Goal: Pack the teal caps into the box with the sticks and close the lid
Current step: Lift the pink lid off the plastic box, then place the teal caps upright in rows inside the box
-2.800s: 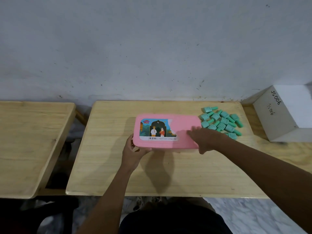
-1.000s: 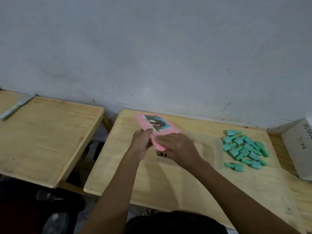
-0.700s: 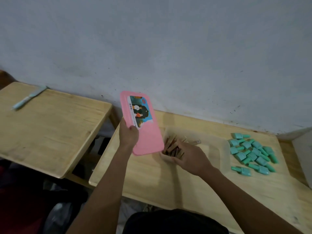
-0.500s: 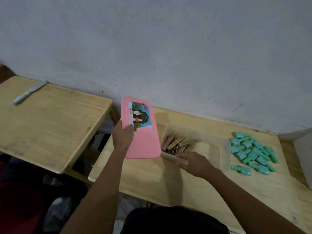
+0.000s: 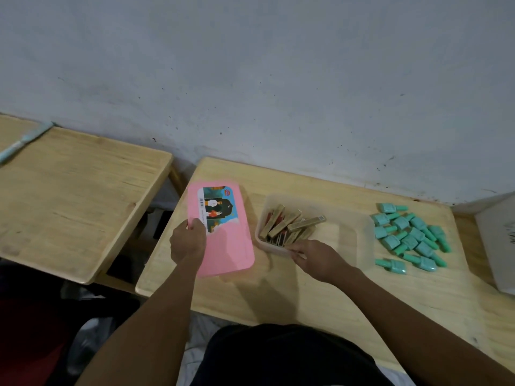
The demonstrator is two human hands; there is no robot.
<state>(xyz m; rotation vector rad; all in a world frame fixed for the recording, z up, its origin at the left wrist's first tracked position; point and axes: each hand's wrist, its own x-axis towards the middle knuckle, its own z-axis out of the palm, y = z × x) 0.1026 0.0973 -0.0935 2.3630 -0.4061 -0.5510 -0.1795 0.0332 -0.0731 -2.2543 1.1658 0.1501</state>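
A clear plastic box (image 5: 354, 232) stands open on the wooden table (image 5: 278, 296), with several gold and brown sticks (image 5: 287, 224) piled in its left half. My right hand (image 5: 315, 256) grips the box's near rim. My left hand (image 5: 188, 240) holds the pink lid (image 5: 225, 243) by its left edge; the lid lies flat, low over the table, to the left of the box. A heap of teal caps (image 5: 409, 236) lies on the table to the right of the box.
A second wooden table (image 5: 69, 196) stands to the left across a gap, with a pale blue tool (image 5: 25, 140) at its far corner. A white box (image 5: 498, 240) sits at the right edge. A grey wall runs behind both tables.
The pink lid came off the box and swung left in my left hand, then came down flat beside the box. My right hand moved from the lid to the box's near rim.
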